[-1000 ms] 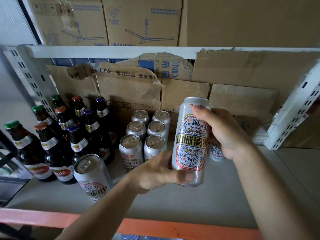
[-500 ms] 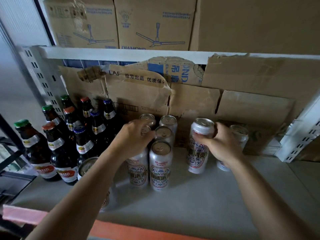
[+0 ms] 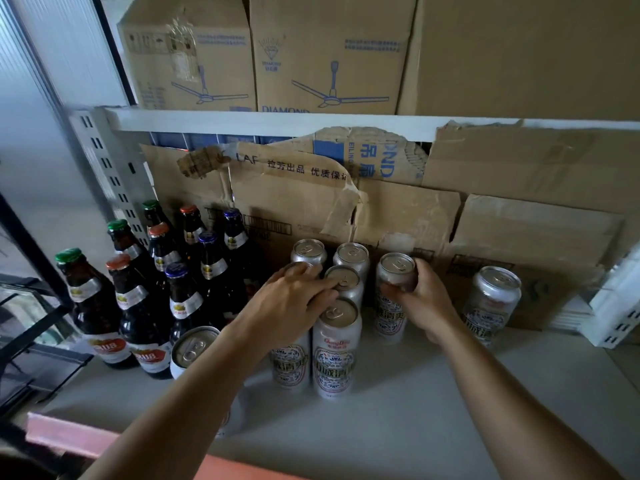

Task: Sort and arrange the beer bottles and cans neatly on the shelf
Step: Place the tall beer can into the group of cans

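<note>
Several dark beer bottles (image 3: 145,306) with green, orange and blue caps stand in rows at the left of the grey shelf (image 3: 415,410). Beside them stands a block of patterned silver cans (image 3: 334,355) in two columns. My left hand (image 3: 291,303) rests on top of the left column, fingers spread over the lids. My right hand (image 3: 420,299) grips one can (image 3: 394,271) standing upright just right of the block. A lone can (image 3: 493,303) stands farther right. Another can (image 3: 190,351) stands in front of the bottles, partly hidden by my left arm.
Torn cardboard sheets (image 3: 398,216) line the back of the shelf. Fan boxes (image 3: 325,53) sit on the shelf above. White slotted uprights (image 3: 613,320) frame both sides, and an orange rail (image 3: 242,469) runs along the front edge. A dark rack (image 3: 31,341) stands at the left.
The can I held up in both hands went down onto the shelf to the right of the block. My left hand let go of it and moved onto the can tops.
</note>
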Available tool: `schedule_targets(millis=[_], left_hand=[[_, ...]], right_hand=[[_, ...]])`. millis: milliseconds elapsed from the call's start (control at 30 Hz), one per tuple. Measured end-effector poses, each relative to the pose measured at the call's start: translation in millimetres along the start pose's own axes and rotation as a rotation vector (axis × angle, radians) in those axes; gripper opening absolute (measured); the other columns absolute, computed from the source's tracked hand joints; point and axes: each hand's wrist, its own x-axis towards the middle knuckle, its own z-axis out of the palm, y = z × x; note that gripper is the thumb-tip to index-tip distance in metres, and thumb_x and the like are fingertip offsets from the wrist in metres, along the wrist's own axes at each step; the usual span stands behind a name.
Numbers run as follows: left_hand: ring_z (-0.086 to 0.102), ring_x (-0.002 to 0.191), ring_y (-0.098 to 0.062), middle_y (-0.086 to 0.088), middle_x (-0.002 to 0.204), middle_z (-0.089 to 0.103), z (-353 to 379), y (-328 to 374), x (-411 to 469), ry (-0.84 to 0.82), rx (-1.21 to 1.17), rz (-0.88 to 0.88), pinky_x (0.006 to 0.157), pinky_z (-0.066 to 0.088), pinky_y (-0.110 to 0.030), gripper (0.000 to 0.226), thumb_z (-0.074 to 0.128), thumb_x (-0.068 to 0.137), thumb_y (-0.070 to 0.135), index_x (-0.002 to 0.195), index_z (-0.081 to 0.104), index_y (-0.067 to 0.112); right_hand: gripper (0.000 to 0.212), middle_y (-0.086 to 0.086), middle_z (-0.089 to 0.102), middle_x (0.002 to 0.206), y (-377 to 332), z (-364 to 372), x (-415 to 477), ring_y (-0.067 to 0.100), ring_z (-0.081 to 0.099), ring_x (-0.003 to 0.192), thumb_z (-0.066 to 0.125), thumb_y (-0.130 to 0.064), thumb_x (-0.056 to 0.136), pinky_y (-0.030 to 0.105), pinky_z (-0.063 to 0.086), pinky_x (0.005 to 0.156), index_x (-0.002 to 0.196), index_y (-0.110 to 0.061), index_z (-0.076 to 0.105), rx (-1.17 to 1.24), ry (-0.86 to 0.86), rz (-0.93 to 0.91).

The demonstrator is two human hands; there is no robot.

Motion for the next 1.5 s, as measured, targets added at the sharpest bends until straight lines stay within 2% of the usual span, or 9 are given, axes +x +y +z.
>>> schedule_targets(millis=[367, 533, 633, 733, 833, 1000, 1233, 1400, 1500], left_hand=[[0.036, 0.139, -0.018, -0.002, 0.147, 0.048, 2, -1, -1, -0.014, -0.019, -0.053, 0.113, 0.033, -0.042, 0.061, 0.019, 0.091, 0.057, 0.137, 0.052, 0.033], [0.033, 0.142, -0.018, -0.003, 0.149, 0.045, 3, -1, -2, -0.018, -0.032, -0.074, 0.116, 0.030, -0.042, 0.053, 0.028, 0.094, 0.050, 0.138, 0.052, 0.033], [0.031, 0.142, -0.017, -0.003, 0.150, 0.044, 3, -1, -2, -0.019, -0.036, -0.079, 0.116, 0.029, -0.042, 0.059, 0.022, 0.091, 0.056, 0.138, 0.051, 0.034], [0.029, 0.144, -0.017, -0.002, 0.151, 0.042, 3, -2, -2, -0.027, -0.047, -0.078, 0.116, 0.028, -0.043, 0.065, 0.018, 0.088, 0.060, 0.138, 0.051, 0.035], [0.030, 0.143, -0.016, -0.001, 0.148, 0.046, 3, -3, -2, -0.031, -0.065, -0.077, 0.115, 0.029, -0.044, 0.065, 0.018, 0.088, 0.061, 0.138, 0.051, 0.035], [0.027, 0.144, -0.016, -0.001, 0.152, 0.040, -2, 3, -2, -0.030, -0.066, -0.095, 0.118, 0.024, -0.038, 0.039, 0.042, 0.101, 0.040, 0.139, 0.050, 0.034], [0.027, 0.144, -0.015, 0.000, 0.153, 0.039, -1, 2, -3, -0.042, -0.092, -0.128, 0.117, 0.026, -0.042, 0.056, 0.029, 0.089, 0.053, 0.139, 0.049, 0.037], [0.027, 0.144, -0.015, 0.002, 0.152, 0.040, 1, 0, -2, -0.040, -0.086, -0.132, 0.116, 0.029, -0.043, 0.055, 0.029, 0.091, 0.054, 0.140, 0.047, 0.038], [0.027, 0.144, -0.016, 0.001, 0.154, 0.038, 2, -1, 0, -0.048, -0.064, -0.131, 0.117, 0.028, -0.044, 0.045, 0.037, 0.098, 0.049, 0.141, 0.046, 0.038]], right_hand=[[0.056, -0.004, 0.067, 0.114, 5, 4, 9, 0.015, 0.063, 0.105, 0.088, -0.023, 0.068, 0.037, 0.052, 0.091, 0.116, -0.027, 0.058, 0.037, 0.022, 0.020], [0.070, -0.004, 0.070, 0.104, 11, 3, 9, 0.017, 0.066, 0.097, 0.078, -0.065, 0.053, 0.045, 0.056, 0.084, 0.107, -0.023, 0.063, -0.079, -0.013, 0.087], [0.055, -0.002, 0.069, 0.103, 15, 4, 8, 0.020, 0.065, 0.098, 0.078, -0.056, 0.065, 0.045, 0.056, 0.085, 0.106, -0.023, 0.062, -0.073, -0.044, 0.086], [0.055, -0.002, 0.070, 0.106, 18, 6, 9, 0.019, 0.066, 0.100, 0.075, -0.056, 0.066, 0.050, 0.055, 0.088, 0.110, -0.025, 0.062, -0.057, -0.056, 0.071], [0.039, 0.000, 0.069, 0.107, 20, 8, 9, 0.020, 0.065, 0.100, 0.076, -0.040, 0.079, 0.051, 0.054, 0.090, 0.112, -0.024, 0.061, -0.048, -0.051, 0.061], [0.039, 0.000, 0.068, 0.115, 16, 11, 11, 0.020, 0.063, 0.107, 0.074, -0.031, 0.085, 0.046, 0.054, 0.092, 0.120, -0.021, 0.061, -0.041, -0.040, 0.061], [0.042, 0.002, 0.064, 0.123, 11, 12, 9, 0.021, 0.059, 0.114, 0.068, -0.032, 0.090, 0.046, 0.049, 0.098, 0.126, -0.017, 0.054, -0.062, -0.062, 0.070], [0.042, 0.008, 0.061, 0.128, 14, 9, 2, 0.027, 0.057, 0.118, 0.061, -0.032, 0.095, 0.048, 0.047, 0.099, 0.129, -0.012, 0.046, -0.102, -0.045, 0.084], [0.037, 0.010, 0.061, 0.129, 16, 8, -2, 0.029, 0.057, 0.118, 0.056, -0.032, 0.098, 0.039, 0.046, 0.094, 0.129, -0.013, 0.049, -0.186, -0.037, 0.078]])
